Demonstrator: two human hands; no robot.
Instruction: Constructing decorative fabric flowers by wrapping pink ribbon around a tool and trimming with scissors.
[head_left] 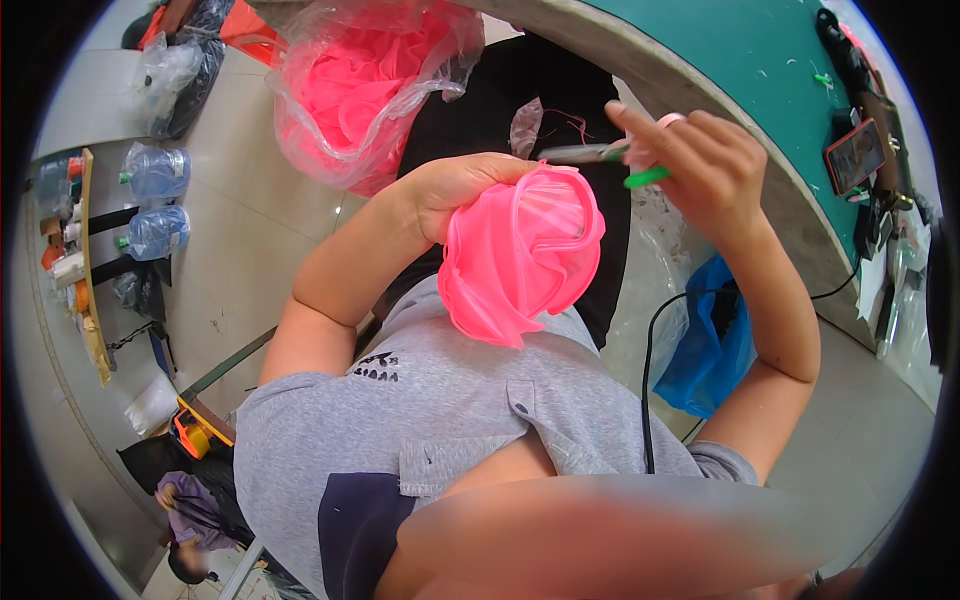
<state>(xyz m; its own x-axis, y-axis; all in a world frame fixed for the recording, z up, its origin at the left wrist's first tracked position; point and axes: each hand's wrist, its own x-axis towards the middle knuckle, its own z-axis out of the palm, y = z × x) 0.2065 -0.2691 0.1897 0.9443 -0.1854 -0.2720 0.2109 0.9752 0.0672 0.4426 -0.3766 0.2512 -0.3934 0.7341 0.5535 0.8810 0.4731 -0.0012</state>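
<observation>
Two blue jugs [157,173] at left; red-edged phone [855,157] at right.

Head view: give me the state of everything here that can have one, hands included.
Left hand: closed on the pink fabric.
Pink fabric: bunched, held up in front of the shirt.
Right hand: closed around the green-handled tool.
Green-handled tool: metal end by the fabric's upper edge; blades open or shut, cannot tell.
Clear plastic bag: open, full of pink material.
Phone: screen lit.

Small dark lettering [379,369] on the grey shirt [300,430], not clearly legible.
</observation>
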